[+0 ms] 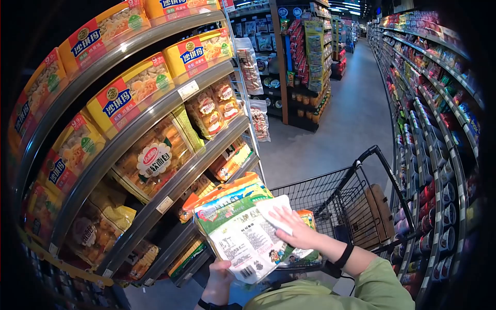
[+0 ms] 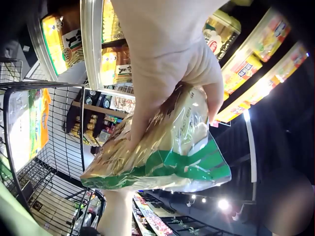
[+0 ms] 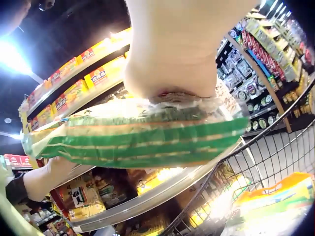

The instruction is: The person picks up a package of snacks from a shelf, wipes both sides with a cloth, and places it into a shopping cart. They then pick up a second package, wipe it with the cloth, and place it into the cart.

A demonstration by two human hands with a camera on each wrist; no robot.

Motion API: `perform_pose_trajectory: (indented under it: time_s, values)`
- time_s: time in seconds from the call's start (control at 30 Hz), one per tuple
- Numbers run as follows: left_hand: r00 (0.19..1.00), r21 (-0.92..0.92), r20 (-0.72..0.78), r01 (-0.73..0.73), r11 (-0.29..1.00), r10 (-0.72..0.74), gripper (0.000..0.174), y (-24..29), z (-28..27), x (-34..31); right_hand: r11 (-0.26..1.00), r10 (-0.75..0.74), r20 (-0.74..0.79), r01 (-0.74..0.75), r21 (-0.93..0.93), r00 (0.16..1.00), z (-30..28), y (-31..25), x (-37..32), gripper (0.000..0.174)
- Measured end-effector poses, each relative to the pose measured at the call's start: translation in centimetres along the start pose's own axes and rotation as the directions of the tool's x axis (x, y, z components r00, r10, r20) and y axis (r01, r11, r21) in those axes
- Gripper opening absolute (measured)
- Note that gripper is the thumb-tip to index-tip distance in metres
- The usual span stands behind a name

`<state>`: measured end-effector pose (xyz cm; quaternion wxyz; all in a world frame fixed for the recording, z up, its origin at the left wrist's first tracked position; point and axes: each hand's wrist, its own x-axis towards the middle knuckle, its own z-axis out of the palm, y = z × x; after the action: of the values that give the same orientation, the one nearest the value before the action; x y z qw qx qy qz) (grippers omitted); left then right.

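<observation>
A green and white plastic-wrapped food package (image 1: 237, 235), its printed text and barcode side up, is held over the near left corner of the cart. My left hand (image 1: 219, 279) grips its lower left edge, thumb on top; in the left wrist view that hand (image 2: 170, 64) has fingers and thumb around the clear wrapping (image 2: 189, 132). My right hand (image 1: 297, 230) rests on the package's upper right with fingers straight. In the right wrist view, the hand (image 3: 172, 64) lies against the package's upper side, its fingertips hidden, above a green striped edge (image 3: 142, 145).
The black wire cart (image 1: 320, 194) stands at the right, holding an orange and green package (image 3: 275, 196) and a brown box (image 1: 380, 212). Shelves of yellow boxes (image 1: 124, 95) and bagged bread (image 1: 155, 157) rise at the left. An aisle (image 1: 356, 98) runs ahead beside long shelves (image 1: 439, 119).
</observation>
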<state>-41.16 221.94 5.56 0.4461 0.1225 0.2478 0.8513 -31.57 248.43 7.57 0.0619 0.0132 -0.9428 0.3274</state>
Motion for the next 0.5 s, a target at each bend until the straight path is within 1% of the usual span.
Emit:
perform_pose_trajectory:
  time_s: [0.03, 0.07, 0.1, 0.13, 0.17, 0.2, 0.23, 0.27, 0.3, 0.33, 0.37, 0.4, 0.43, 0.47, 0.5]
  values:
    - [0.999, 0.031, 0.028, 0.046, 0.998, -0.047, 0.082, 0.0, -0.4, -0.2, 1.000, 0.001, -0.003, -0.001, -0.003, 1.000, 0.1, 0.4, 0.2, 0.060]
    - [0.998, 0.032, 0.034, 0.046, 0.998, -0.047, 0.082, -0.2, -0.5, -0.1, 0.998, 0.035, -0.047, -0.032, 0.057, 0.998, 0.2, 0.6, 0.5, 0.060]
    - [0.995, 0.098, 0.049, 0.079, 0.992, -0.084, 0.083, -0.4, 0.0, 0.0, 0.991, 0.072, -0.087, -0.061, 0.119, 0.994, -0.1, 0.2, 0.9, 0.061]
    - [0.991, 0.165, 0.060, 0.112, 0.980, -0.123, 0.084, -0.6, 0.5, 0.0, 0.991, 0.073, -0.090, -0.062, 0.117, 0.993, -0.3, -0.5, 1.2, 0.061]
    - [0.986, 0.191, 0.059, 0.143, 0.971, -0.156, 0.085, -0.7, 1.0, 0.0, 0.999, 0.004, -0.106, 0.001, 0.041, 0.994, -0.4, -1.5, 1.4, 0.063]
    - [0.985, 0.192, 0.062, 0.144, 0.971, -0.158, 0.085, -0.9, 1.4, 0.3, 0.997, -0.066, -0.116, 0.063, -0.035, 0.991, -0.6, -2.9, 1.6, 0.065]
    - [0.976, 0.234, 0.084, 0.177, 0.956, -0.201, 0.083, -1.2, 1.8, 0.6, 0.983, -0.181, -0.150, 0.174, -0.060, 0.972, -0.5, -4.3, 1.8, 0.064]
    - [0.964, 0.276, 0.103, 0.209, 0.938, -0.245, 0.081, -1.3, 1.9, 0.7, 0.983, -0.179, -0.151, 0.172, -0.060, 0.972, -0.4, -5.7, 1.7, 0.064]
    - [0.953, 0.262, 0.098, 0.253, 0.931, -0.286, 0.078, -1.5, 1.3, 0.7, 0.944, -0.302, -0.079, 0.286, -0.164, 0.950, -0.2, -7.0, 1.5, 0.063]
    - [0.952, 0.263, 0.099, 0.255, 0.930, -0.289, 0.078, -1.7, 0.7, 0.6, 0.880, -0.412, 0.004, 0.399, -0.257, 0.911, -0.1, -7.7, 1.5, 0.062]
    - [0.955, 0.291, 0.083, 0.250, 0.923, -0.285, 0.078, -1.9, 0.1, 0.6, 0.881, -0.409, 0.000, 0.396, -0.259, 0.912, -0.1, -7.7, 1.7, 0.062]
    - [0.958, 0.318, 0.067, 0.245, 0.916, -0.280, 0.077, -1.9, 0.1, 0.7, 0.850, -0.461, 0.029, 0.451, -0.273, 0.887, -0.1, -7.6, 1.9, 0.062]
    - [0.943, 0.275, 0.079, 0.291, 0.916, -0.323, 0.078, -1.6, 0.2, 0.5, 0.815, -0.510, 0.060, 0.504, -0.286, 0.858, -0.3, -7.5, 2.1, 0.062]
    - [0.942, 0.274, 0.081, 0.293, 0.916, -0.326, 0.078, -1.5, 0.4, 0.4, 0.816, -0.507, 0.059, 0.501, -0.287, 0.860, -0.4, -7.1, 2.3, 0.062]
    - [0.935, 0.274, 0.086, 0.311, 0.910, -0.345, 0.080, -1.3, 0.6, 0.4, 0.866, -0.452, -0.057, 0.423, -0.267, 0.890, -0.5, -6.2, 2.7, 0.061]
